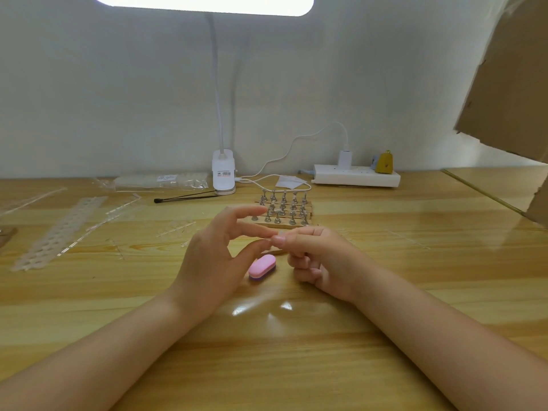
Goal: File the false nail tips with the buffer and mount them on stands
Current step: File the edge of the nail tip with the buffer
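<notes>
Both hands meet above the middle of the wooden table point(385, 292), fingertips together over one small clear nail tip point(277, 234). The left hand point(216, 256) has its thumb and forefinger closed toward that tip with the other fingers fanned loosely upward; the right hand point(314, 256) pinches it from three o'clock, its lower fingers curled into the palm. The tip is so small and clear that I cannot tell which hand really bears it. The pink buffer point(262, 266) lies flat on the table just under the hands, touched by neither, so to my eye this is the moment between filing and mounting, or a check of the tip's edge. At twelve o'clock from the hands stands the wooden block of metal stands point(283, 210), most of them apparently bare; a lamp base point(224, 173) and a power strip point(355, 175) sit farther back, and strips of spare tips point(59, 229) lie at ten o'clock. If mounting is next, it calls for one hand to carry the tip forward and press it squarely onto a free stand without knocking the neighbours.
</notes>
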Demonstrator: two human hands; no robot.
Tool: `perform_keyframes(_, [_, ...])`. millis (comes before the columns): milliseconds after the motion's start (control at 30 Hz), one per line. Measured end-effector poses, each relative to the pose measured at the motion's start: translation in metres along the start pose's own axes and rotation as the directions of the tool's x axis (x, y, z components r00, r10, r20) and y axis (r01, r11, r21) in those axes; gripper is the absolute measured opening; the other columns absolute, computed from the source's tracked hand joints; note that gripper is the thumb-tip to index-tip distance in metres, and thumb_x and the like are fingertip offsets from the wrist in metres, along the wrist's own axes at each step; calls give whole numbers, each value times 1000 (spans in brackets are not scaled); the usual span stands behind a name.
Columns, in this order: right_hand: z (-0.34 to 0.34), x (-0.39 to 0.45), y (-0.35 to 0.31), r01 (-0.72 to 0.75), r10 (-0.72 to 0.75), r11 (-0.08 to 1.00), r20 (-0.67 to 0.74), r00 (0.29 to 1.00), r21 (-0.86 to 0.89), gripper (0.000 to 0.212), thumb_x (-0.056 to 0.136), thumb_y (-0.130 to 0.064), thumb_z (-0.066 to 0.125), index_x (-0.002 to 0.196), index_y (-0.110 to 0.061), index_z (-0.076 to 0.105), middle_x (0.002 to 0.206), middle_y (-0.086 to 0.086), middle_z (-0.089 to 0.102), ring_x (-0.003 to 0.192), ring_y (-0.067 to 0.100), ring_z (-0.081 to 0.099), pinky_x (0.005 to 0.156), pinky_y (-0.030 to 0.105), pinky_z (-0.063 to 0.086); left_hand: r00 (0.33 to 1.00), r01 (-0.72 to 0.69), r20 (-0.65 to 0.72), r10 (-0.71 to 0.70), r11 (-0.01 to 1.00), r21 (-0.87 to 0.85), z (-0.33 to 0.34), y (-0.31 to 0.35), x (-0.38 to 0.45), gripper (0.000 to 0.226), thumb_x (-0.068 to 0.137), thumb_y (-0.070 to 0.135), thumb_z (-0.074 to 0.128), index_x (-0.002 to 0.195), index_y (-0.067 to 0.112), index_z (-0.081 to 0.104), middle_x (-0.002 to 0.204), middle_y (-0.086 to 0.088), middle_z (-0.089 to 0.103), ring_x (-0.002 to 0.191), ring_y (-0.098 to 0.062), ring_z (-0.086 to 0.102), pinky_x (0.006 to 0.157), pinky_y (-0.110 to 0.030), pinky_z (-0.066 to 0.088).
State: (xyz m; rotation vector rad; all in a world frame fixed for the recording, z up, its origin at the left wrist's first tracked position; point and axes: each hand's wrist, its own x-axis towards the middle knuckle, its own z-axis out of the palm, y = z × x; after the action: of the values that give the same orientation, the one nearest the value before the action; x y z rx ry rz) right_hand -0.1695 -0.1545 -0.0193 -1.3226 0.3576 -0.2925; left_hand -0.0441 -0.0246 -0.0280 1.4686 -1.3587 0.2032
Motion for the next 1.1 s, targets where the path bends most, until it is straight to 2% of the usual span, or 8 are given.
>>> perform_keyframes(133, [1,-1,-1,-9,10,1000,-25,1000,16,18,69,-16,75,85,-8,72,56,-7,53,46,4,35,36,14,22,1000,-12,8,12,999,51,-1,3,0,55,76,25,77,123,35,50,95,22,71,95,5,64,85,-6,40])
perform_keyframes(200, [0,0,-2,4,1,996,-55,998,88,3,75,-13,72,74,-13,74,54,-6,43,44,4,32,37,15,17,998,-52,39,46,982,182,-2,3,-2,67,73,19,82,129,29,46,93,15,68,84,-5,63,77,-16,47])
perform_keyframes(233, [-3,2,0,11,-1,989,-71,998,145,15,80,-9,68,67,-15,73,54,-5,38,42,4,30,37,16,16,996,-72,66,55,958,277,-1,3,-3,68,73,18,81,131,25,46,93,13,64,78,-8,59,72,-21,47])
perform_keyframes(367, [-2,2,0,30,-1,960,-104,995,278,8,77,-7,63,83,-5,68,51,-6,35,39,2,27,34,13,19,979,-99,205,-9,855,509,3,5,-9,44,83,31,70,123,20,58,90,9,61,82,-13,56,70,-23,38])
perform_keyframes(533, [-2,3,1,44,1,950,-146,989,308,25,69,-11,65,92,-2,63,50,-6,35,39,2,27,33,12,21,970,-66,240,-47,894,442,4,4,-7,36,84,22,68,119,18,61,86,12,62,77,-9,55,69,-25,44])
perform_keyframes(733, [4,3,4,29,7,945,-109,994,326,15,88,-3,56,81,-7,68,57,-5,31,42,2,25,32,12,21,970,-218,-46,239,937,272,5,9,0,37,80,4,73,113,8,55,88,2,60,79,-3,55,78,-12,44])
perform_keyframes(833, [10,-1,6,3,13,957,-54,998,289,36,92,-3,50,64,-15,70,60,-5,31,45,2,26,35,12,19,935,-342,11,355,891,300,5,7,-1,40,84,9,65,120,13,49,102,1,59,89,-4,52,87,-15,41])
perform_keyframes(1100, [10,-2,4,-75,82,916,1,997,395,23,94,-4,45,73,-9,54,55,-5,38,42,2,27,36,11,16,907,-395,25,421,825,404,-3,1,4,46,82,6,64,124,10,45,100,6,62,93,-15,56,90,-24,42])
